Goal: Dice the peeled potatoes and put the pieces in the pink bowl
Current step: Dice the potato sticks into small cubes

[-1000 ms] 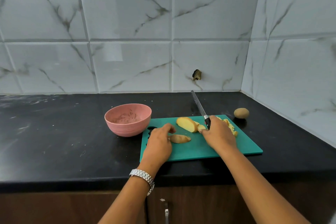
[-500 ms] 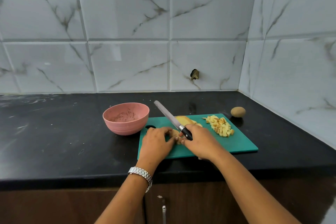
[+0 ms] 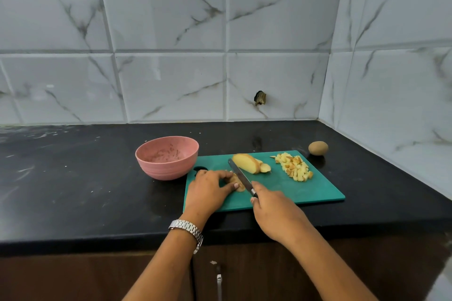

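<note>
Knife (image 3: pixel 241 177) moves off half (image 3: pixel 245 162) onto slice (image 3: pixel 239 187) at board's (image 3: pixel 293 193) 9 o'clock, so a new cut starts. Left grip (image 3: pixel 208 190) pinches slice, right grip (image 3: pixel 274 208) clamps knife (dice (image 3: pixel 294 168) not in bowl (image 3: pixel 166 171) yet).

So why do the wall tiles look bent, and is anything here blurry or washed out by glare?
Head view: the wide-angle lens bows the wall tiles towards the edges; head view: pale sheen lies on the black counter at the picture's left, no harsh glare; head view: the potato piece under the left hand is partly hidden, while the diced pile reads clearly.
</note>
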